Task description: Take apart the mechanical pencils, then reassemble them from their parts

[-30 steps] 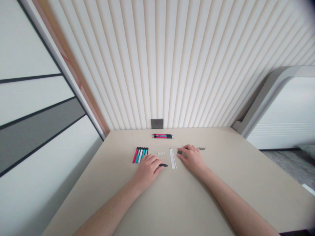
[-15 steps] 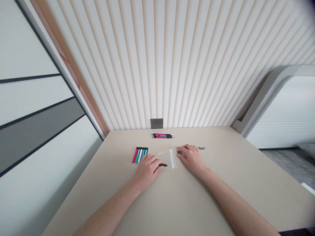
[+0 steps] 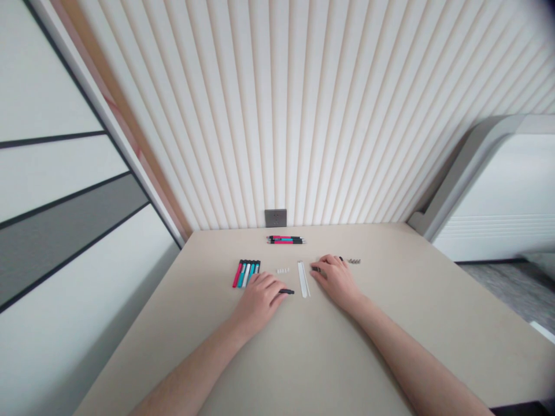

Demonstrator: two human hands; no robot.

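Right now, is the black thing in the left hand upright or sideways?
Sideways: the black thing pokes rightward from the left hand, which hides the rest.

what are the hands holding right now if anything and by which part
Left hand: a black pen part, gripped behind its protruding end; the rest is hidden. Right hand: at small dark parts; whether it holds one can't be told.
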